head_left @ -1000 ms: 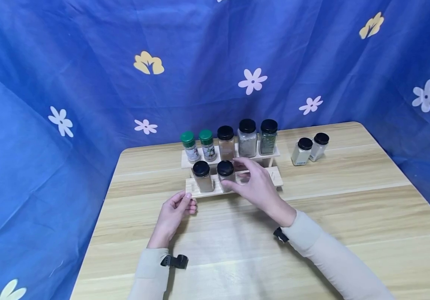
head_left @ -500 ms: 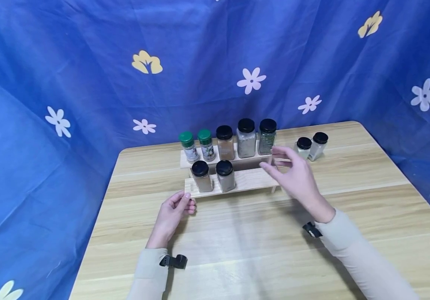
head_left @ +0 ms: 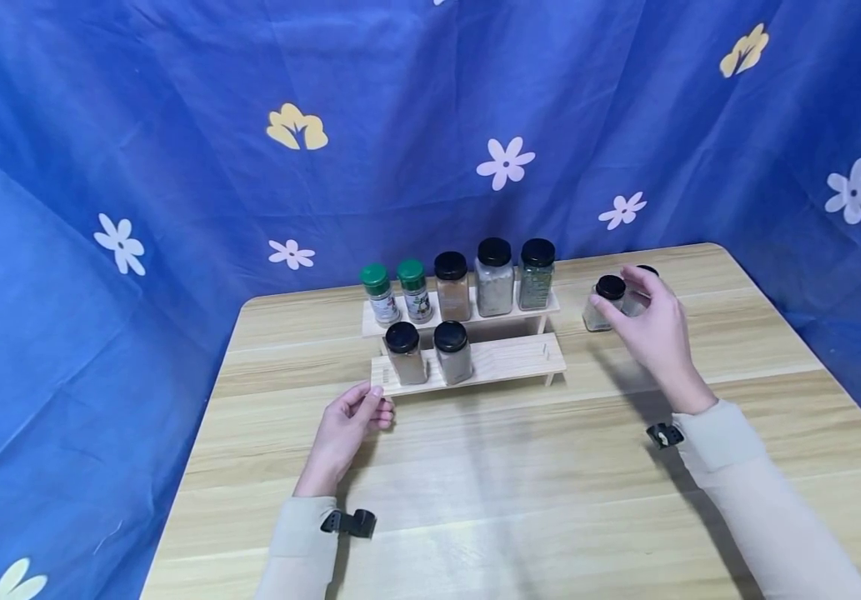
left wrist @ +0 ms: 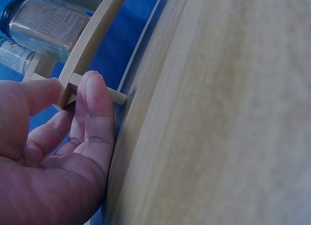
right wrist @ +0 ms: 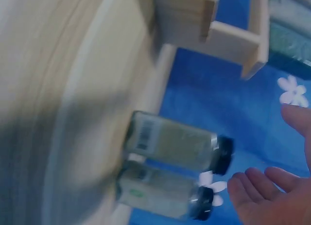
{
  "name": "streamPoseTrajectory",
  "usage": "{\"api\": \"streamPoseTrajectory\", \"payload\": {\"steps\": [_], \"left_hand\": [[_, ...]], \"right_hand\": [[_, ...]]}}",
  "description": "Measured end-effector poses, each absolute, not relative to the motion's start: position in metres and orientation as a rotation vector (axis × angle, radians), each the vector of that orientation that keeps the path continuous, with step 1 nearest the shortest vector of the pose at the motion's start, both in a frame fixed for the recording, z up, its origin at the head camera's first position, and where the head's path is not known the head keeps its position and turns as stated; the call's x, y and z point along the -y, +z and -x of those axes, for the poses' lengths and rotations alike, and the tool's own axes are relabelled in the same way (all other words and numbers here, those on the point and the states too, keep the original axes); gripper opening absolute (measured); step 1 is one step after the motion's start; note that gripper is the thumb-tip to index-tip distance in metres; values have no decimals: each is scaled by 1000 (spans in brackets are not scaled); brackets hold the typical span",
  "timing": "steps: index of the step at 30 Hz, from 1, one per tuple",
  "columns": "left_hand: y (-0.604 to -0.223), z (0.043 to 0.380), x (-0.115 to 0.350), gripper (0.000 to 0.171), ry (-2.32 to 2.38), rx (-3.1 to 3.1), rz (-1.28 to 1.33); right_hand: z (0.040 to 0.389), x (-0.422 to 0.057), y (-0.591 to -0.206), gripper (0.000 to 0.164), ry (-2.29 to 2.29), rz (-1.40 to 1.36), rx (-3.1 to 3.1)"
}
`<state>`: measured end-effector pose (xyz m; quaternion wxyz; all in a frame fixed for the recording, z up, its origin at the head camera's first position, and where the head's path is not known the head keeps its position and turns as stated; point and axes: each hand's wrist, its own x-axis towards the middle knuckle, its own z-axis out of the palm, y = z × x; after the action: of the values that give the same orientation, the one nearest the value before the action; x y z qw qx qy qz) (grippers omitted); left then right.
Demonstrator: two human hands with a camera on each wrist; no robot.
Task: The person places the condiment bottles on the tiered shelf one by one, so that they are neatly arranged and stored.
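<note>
A two-tier wooden spice rack [head_left: 508, 358] stands near the back of the table, with spice jars on both tiers. My left hand [head_left: 351, 421] pinches the front left corner of its lower board; in the left wrist view the thumb [left wrist: 43, 96] lies against the board end. At the right, two black-capped jars stand side by side: a nearer jar [head_left: 597, 317] and a farther jar [right wrist: 155, 188], partly hidden in the head view. My right hand [head_left: 655, 329] hovers beside their caps, thumb and fingers spread. The right wrist view shows a gap between hand and jars.
Two green-capped jars [head_left: 415, 302] and several black-capped ones, such as a jar of green herbs [head_left: 537, 283], line the upper tier. Two brown-filled jars [head_left: 409, 362] occupy the lower tier's left half. A blue flowered curtain [head_left: 400, 167] hangs behind the table [head_left: 475, 483].
My right hand has left the second jar on the lower tier and moved right to the two separate jars. My left hand keeps its place on the rack corner.
</note>
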<state>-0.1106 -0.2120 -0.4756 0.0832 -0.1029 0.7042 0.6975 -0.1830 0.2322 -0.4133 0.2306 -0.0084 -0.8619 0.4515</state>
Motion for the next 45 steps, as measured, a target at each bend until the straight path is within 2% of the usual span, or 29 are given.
{"api": "streamPoseTrajectory", "payload": {"steps": [15, 22, 33, 45], "left_hand": [[-477, 111, 211, 32, 2079, -2117, 306], [-478, 111, 211, 31, 2091, -2110, 315], [-477, 111, 211, 33, 2079, -2116, 312], [-475, 110, 212, 33, 2071, -2116, 309]], "right_hand": [[208, -242, -443, 75, 1188, 96, 2533], [211, -241, -454, 66, 1193, 112, 2582], [204, -242, -458, 66, 1265, 127, 2543], [176, -229, -430, 67, 1210, 64, 2498]]}}
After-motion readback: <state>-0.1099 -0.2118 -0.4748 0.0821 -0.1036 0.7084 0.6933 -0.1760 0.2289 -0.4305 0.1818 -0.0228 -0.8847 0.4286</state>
